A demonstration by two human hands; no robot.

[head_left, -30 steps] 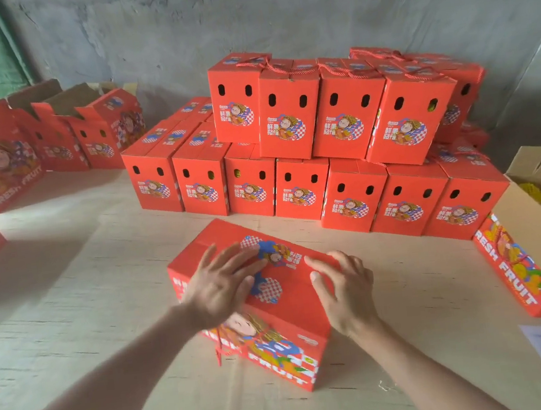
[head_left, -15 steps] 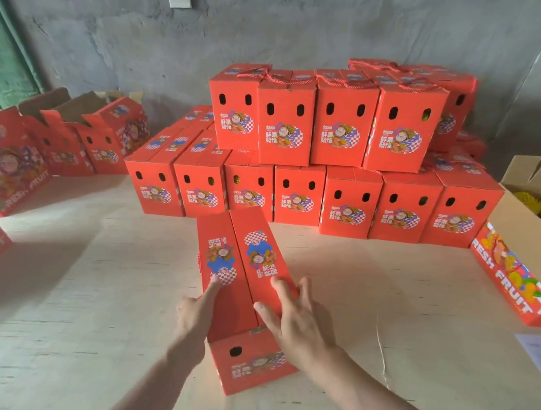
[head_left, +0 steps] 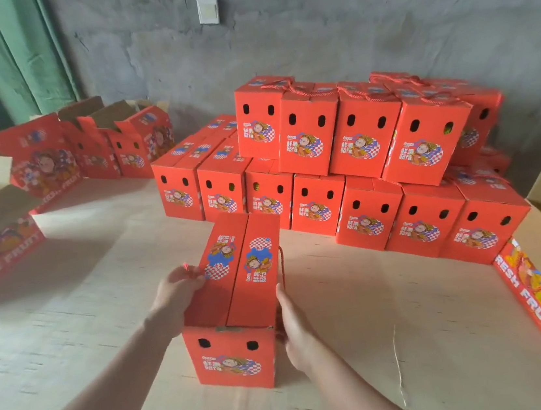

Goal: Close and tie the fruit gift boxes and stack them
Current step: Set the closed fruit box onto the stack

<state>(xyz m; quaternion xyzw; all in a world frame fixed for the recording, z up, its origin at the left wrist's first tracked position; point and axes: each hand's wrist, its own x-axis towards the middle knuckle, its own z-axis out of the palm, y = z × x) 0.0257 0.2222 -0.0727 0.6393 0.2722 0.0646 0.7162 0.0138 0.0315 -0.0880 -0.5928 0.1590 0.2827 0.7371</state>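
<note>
On the wooden table (head_left: 73, 331) by the grey wall (head_left: 342, 25), our box (head_left: 233, 356) stands shut before the stack (head_left: 357, 146). Our left hand (head_left: 180, 287) pinches its cord (head_left: 186, 267). The right hand (head_left: 293, 331) is at the box's side, and we cannot tell how its fingers lie. Next, we judge, comes tying the cords over the lid.

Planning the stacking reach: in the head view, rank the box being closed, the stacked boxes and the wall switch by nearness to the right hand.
1. Box being closed: at the right hand, front centre.
2. Stacked boxes: beyond it.
3. Wall switch: on the wall, farthest.
</note>
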